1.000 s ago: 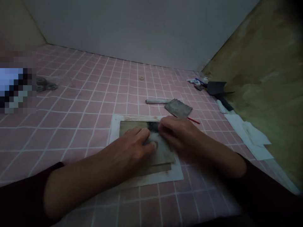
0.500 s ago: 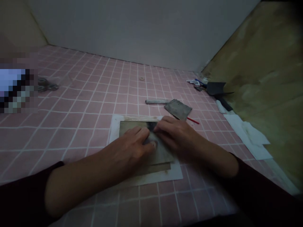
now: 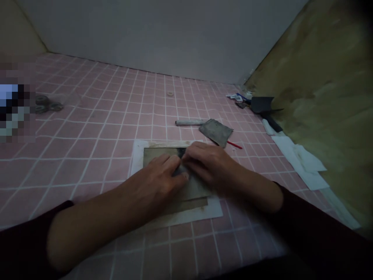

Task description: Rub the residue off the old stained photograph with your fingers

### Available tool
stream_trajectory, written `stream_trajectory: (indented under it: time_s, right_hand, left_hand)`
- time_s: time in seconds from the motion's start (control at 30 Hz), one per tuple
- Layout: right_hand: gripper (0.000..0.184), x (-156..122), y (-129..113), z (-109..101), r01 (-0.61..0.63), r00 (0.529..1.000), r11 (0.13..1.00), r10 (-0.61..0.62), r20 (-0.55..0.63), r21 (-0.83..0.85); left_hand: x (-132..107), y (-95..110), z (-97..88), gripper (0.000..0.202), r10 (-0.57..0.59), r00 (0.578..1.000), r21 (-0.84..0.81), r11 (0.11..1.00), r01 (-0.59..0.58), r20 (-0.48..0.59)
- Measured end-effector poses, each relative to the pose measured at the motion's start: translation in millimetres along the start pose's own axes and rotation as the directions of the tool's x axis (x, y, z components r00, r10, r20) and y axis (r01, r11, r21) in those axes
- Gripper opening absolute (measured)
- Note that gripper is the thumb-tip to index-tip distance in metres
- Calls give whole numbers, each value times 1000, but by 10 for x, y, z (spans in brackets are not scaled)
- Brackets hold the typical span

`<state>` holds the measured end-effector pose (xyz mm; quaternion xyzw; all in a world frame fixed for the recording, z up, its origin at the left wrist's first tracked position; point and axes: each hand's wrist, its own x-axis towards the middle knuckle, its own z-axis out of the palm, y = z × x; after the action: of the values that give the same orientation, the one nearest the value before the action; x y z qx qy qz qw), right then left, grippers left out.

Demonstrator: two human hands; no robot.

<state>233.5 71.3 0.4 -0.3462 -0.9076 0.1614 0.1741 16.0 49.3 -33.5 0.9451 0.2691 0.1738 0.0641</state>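
A white-bordered sheet point(image 3: 215, 208) with a grey-brown middle lies flat before me on the pink cloth. On top of it is a smaller grey piece of sheet point(image 3: 196, 189), partly under my hands. My left hand point(image 3: 164, 171) rests there with fingers curled and thumb bent in toward them. Close beside it, my right hand point(image 3: 208, 161) has its fingers pinched together, tips pointing at the left hand. What either hand holds is hidden. A dark patch point(image 3: 181, 152) shows just beyond the fingertips, near the sheet's upper edge.
Past the sheet lie a grey square pad point(image 3: 217, 132), a pale tube point(image 3: 189, 122) and a red stick point(image 3: 234, 145). A small ring point(image 3: 170, 94) sits farther back. To the right are a black scoop-like tool point(image 3: 262, 105) and white papers point(image 3: 300, 161); scissors-like handles point(image 3: 43, 104) lie left.
The whole view has shifted slightly, so things appear a little farther left. Both hands stay close together over the sheet, and the right fingertips cover more of the dark patch.
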Motion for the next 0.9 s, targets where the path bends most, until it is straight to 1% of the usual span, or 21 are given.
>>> stream_trajectory:
  time_s: [0.07, 0.13, 0.17, 0.27, 0.33, 0.47, 0.53, 0.63, 0.7, 0.8, 0.87, 0.9]
  right_hand:
    - [12, -23, 25, -32, -51, 999, 998, 51, 11, -36]
    - [11, -32, 36, -41, -89, 996, 994, 89, -1, -60]
    - [10, -25, 31, -29, -87, 996, 995, 87, -10, -57]
    - [10, 12, -3, 35, -14, 1000, 1000, 13, -18, -23]
    - [11, 16, -7, 44, 10, 1000, 1000, -10, -3, -24]
    - [11, -26, 15, -21, -78, 997, 996, 79, 10, -53]
    - [12, -26, 3, -21, -63, 998, 997, 63, 3, -46]
    - [13, -7, -20, 6, 15, 1000, 1000, -15, 4, -10]
    - [13, -14, -9, -7, -1, 1000, 1000, 2, 16, -17]
    - [11, -39, 21, -49, -80, 996, 995, 82, 24, -60]
    - [11, -34, 15, -41, -79, 996, 996, 80, 31, -53]
    - [11, -24, 4, -25, -54, 998, 998, 55, 35, -30]
  left_hand:
    - [-3, -1, -7, 19, 13, 1000, -11, 1000, -13, 25]
    - [-5, 0, -9, 18, 18, 999, -15, 1000, -18, 30]
    - [-6, 2, -7, 18, 15, 1000, -13, 1000, -14, 24]
    - [-3, 10, 0, 18, -5, 1000, 1, 1000, 5, -9]
    - [2, 13, -3, 19, -2, 1000, 10, 1000, 2, -15]
    - [11, 10, -10, 18, 39, 999, -5, 999, -39, 4]
    - [10, 7, -2, 18, 28, 1000, -9, 1000, -28, -7]
    - [3, 5, 2, 21, -12, 999, -4, 1000, 12, -32]
    - [1, 6, -10, 22, -8, 1000, -5, 1000, 8, -19]
    - [2, 6, -30, 22, 23, 1000, -14, 1000, -23, 21]
    - [3, 4, -26, 22, 24, 999, -19, 1000, -24, 25]
    - [2, 3, -19, 23, 14, 1000, -22, 1000, -14, 19]
